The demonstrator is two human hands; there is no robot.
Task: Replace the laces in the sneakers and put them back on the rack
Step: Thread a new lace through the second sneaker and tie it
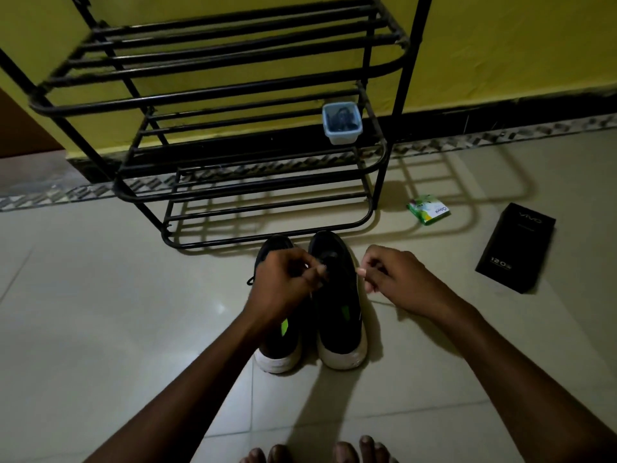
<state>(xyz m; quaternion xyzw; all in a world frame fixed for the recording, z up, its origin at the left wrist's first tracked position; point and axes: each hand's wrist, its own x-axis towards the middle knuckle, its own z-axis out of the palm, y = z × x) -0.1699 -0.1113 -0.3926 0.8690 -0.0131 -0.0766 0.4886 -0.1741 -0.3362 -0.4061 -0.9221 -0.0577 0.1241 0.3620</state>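
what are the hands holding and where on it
The left hand and right hand each appear to pinch the dark lace of the right-side sneaker, one either side; dim light hides exactly where.

A yellow wall (500,55) with black skirting (500,116) meets pale glossy floor tiles (100,329).

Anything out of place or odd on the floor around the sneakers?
Nothing spilled or damaged. A green packet and a black phone box lie askew on the floor right of the rack, clear of the sneakers. One lace end trails on the floor beside them.
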